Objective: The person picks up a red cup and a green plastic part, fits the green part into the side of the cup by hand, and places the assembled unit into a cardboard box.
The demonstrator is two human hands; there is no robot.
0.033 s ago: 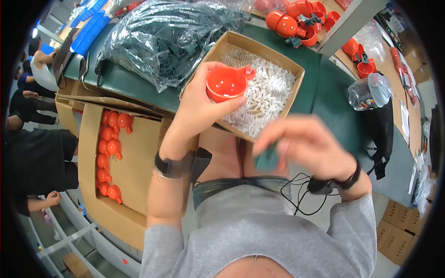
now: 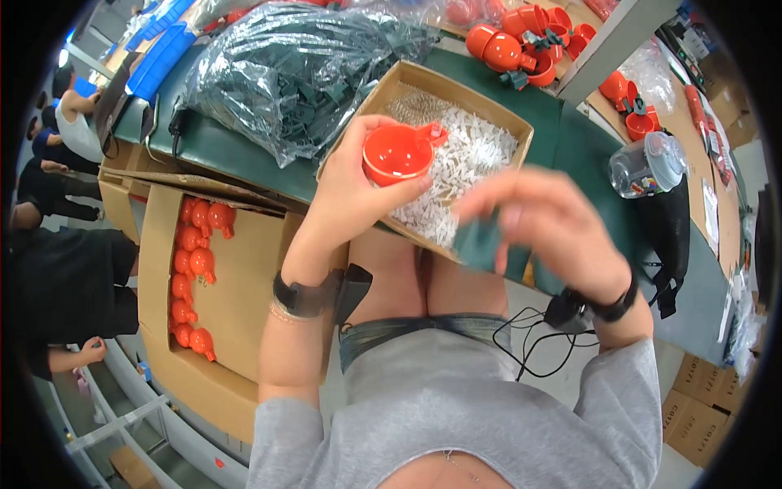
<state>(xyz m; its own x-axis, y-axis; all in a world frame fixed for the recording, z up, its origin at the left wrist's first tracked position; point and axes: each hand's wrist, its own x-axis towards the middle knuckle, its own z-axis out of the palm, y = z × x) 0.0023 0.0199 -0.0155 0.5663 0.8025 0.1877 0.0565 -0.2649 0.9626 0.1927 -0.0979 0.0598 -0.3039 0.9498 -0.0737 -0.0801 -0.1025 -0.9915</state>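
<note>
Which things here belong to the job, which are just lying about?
Likely the job:
glossy red plastic cup in left hand
shallow brown cardboard tray holding small white pieces
rounded red plastic pieces in cardboard carton
clear plastic bag of dark green parts

Likely lying about:
clear plastic jar
black fabric strap

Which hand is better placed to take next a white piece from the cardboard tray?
Probably the right hand: its blurred fingers are near the cardboard tray, though whether they hold anything is unclear. The left hand holds the red cup.
</note>
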